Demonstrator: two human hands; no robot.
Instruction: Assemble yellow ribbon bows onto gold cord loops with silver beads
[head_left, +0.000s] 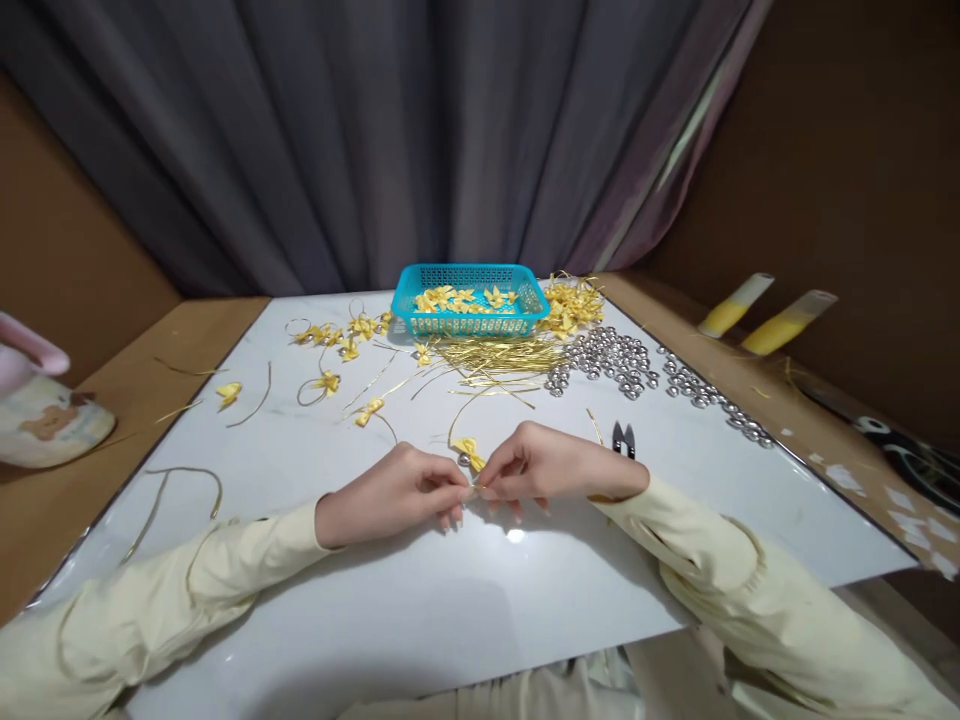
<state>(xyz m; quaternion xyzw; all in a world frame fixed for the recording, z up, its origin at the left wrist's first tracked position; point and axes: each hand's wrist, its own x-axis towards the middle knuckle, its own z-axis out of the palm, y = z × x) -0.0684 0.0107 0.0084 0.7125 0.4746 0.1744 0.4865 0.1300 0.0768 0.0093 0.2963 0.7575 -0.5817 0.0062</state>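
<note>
Near the middle of the white table, my left hand (401, 490) and my right hand (544, 465) meet fingertip to fingertip. Both are closed in a pinch on a thin gold cord (451, 425), a short stretch of which shows between them. Just beyond the fingertips is a yellow ribbon bow (469, 450), with a small silver bell (463, 460) beside it. From the bow the cord curves up and away in an arc. The fingers partly hide the cord's ends, so I cannot tell whether they are knotted.
A blue basket (405, 318) holding yellow bows stands at the back, beside finished-looking bow loops (574, 305). Gold cords (499, 358) and silver bells (611, 360) lie before it. Small black snips (623, 440) rest behind my right wrist. A mug (56, 425) is far left.
</note>
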